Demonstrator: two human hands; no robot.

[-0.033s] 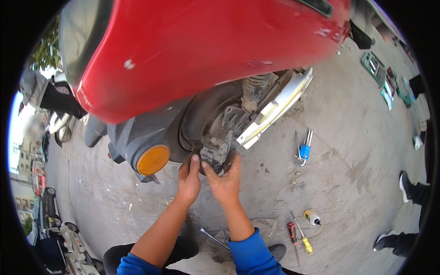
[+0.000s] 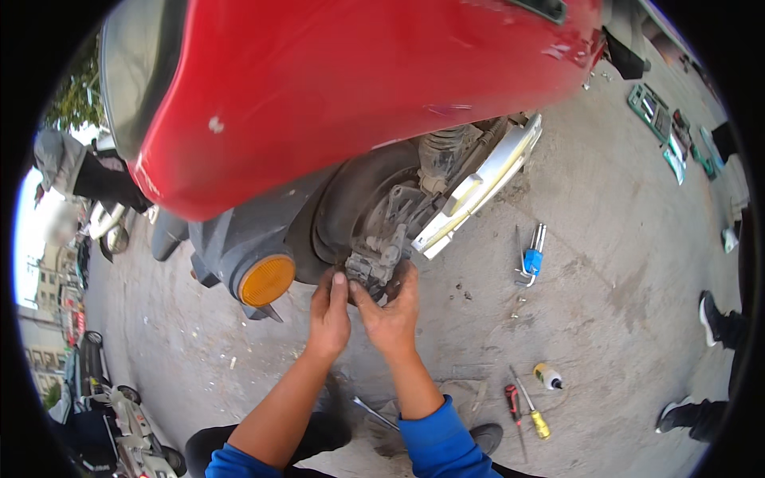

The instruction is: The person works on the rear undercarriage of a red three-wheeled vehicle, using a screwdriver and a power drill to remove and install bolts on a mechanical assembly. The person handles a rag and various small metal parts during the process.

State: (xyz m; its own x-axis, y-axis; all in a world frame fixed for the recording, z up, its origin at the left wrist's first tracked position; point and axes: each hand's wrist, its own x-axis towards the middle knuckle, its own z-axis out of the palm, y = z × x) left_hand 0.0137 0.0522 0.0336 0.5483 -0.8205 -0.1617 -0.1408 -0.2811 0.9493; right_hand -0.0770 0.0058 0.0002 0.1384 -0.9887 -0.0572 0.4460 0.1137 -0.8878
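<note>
A dirty grey brake caliper [image 2: 371, 267] sits beside the wheel of a red scooter [image 2: 319, 88]. My left hand [image 2: 328, 311] is closed at its left side, thumb pointing up along the edge. From the right, my right hand [image 2: 393, 312] wraps round the caliper, thumb against its lower face and fingers behind it. The fingertips of both hands are partly hidden. Just above lie the black tyre [image 2: 343, 203] and a dusty shock absorber [image 2: 440, 155]. An orange reflector [image 2: 266, 280] is left of my hands, on the grey rear fender.
On the concrete to the right lies a blue-holder hex key set [image 2: 532, 259]. Nearer me are a red screwdriver [image 2: 511, 398], a yellow-handled screwdriver [image 2: 539, 422], a small bottle [image 2: 547, 376] and a metal wrench [image 2: 374, 413]. A green toolbox [image 2: 649, 111] and bystanders' shoes [image 2: 708, 319] are farther right.
The view has shifted slightly. Both hands keep the same hold on the caliper.
</note>
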